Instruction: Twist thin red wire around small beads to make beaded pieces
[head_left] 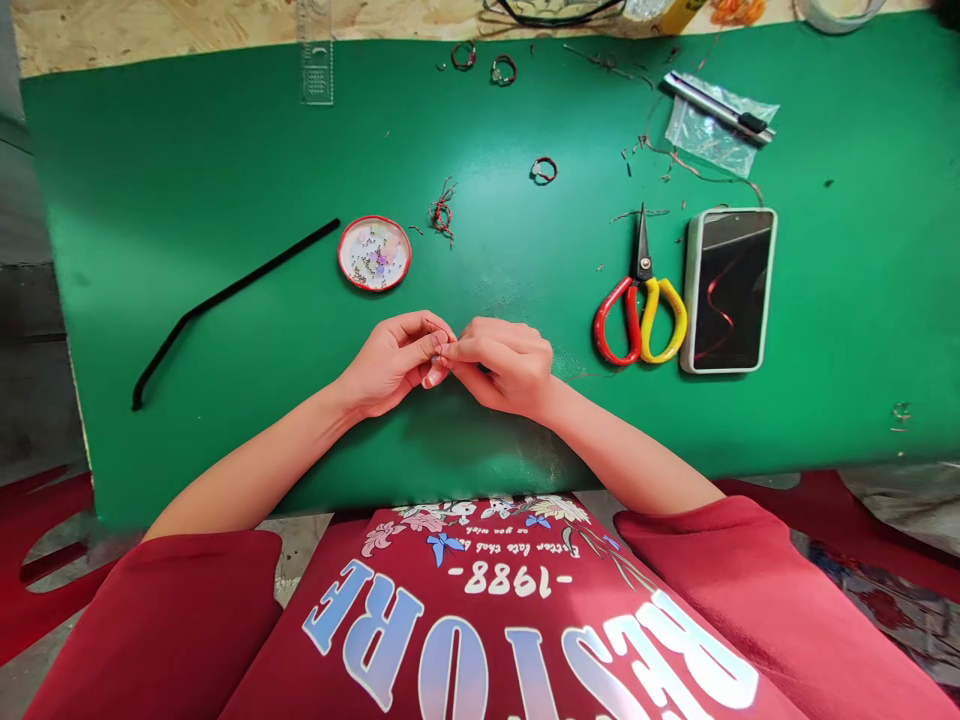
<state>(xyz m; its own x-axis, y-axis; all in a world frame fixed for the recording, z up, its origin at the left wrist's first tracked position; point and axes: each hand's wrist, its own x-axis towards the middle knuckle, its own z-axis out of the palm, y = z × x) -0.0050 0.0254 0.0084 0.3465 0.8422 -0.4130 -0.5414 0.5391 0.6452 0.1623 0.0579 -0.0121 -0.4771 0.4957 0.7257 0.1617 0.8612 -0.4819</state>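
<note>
Thin cord point(442, 328) pinched in fingertips
Left hand point(386, 365) and right hand point(510, 365) hold it closely together over the green desk point(247, 180).

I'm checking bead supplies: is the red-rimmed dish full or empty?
Neither: beads lie scattered in the red-rimmed dish, with its pale bottom showing between them.

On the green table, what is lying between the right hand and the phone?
In the head view, mainly the scissors lie there, red handle toward the right hand, yellow handle toward the phone.
</note>
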